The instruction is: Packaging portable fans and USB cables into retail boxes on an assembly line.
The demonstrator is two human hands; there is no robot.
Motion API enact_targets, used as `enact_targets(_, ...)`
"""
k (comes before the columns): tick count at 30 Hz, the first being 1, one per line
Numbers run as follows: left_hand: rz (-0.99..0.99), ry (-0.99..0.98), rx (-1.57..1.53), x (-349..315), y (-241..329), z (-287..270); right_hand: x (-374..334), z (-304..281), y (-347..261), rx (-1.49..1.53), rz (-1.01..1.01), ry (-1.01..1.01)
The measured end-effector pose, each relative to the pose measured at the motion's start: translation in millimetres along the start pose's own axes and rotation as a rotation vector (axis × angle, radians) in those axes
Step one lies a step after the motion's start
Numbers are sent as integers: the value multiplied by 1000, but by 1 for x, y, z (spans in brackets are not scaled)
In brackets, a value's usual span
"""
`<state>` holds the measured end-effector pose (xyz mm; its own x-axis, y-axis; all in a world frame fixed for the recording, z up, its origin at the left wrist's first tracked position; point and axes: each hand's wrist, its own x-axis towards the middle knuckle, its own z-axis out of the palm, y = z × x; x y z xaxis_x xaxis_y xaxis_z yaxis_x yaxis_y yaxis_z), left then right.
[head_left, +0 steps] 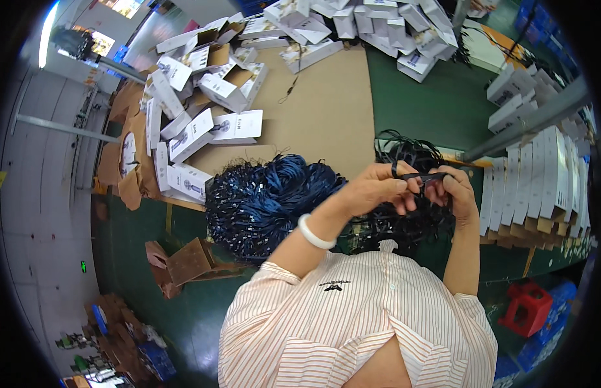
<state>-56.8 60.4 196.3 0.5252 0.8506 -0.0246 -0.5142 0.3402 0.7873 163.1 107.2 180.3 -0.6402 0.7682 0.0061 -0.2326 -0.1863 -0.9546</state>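
Although the table point(429, 107) is broad, the handling sits at its near side

Because it spans most of the frame, the green table gives every group its own zone. A tan cardboard sheet point(332, 100) covers its upper middle, perhaps to shield the surface. White boxes point(226, 90) lie jumbled across the upper left and top, several with open ends; this loose pile seems kept outward, off the working side. Upright boxes point(530, 174) stand in close ranks at the right, which probably saves room.

Left of the hands, a heap of dark blue cords point(281, 194) spreads at the centre, apparently placed for easy reach. Black cords point(404, 150) lie just beyond and beneath the hands.

The left hand point(382, 187) and right hand point(454, 191) meet right of centre, above those black cords. Each grip is closed, thumb against fingers, on one dark cord point(423, 176) stretched between them. Holding both ends likely steadies that short length; its finer details are too small to tell.
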Motion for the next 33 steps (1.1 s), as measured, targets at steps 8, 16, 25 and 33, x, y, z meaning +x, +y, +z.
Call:
enact_targets(8,-20,379,-730,0,-111,-7,44,40,67,403,149,725)
enact_targets(16,-157,719,-493,-3,-143,-44,53,69,118,-552,-121,573)
enact_targets(25,168,651,1020,-5,-129,-66,59,56,138,-546,-135,402)
enact_targets(33,-224,350,586,8,-62,-75,83,38,134,-474,-8,584)
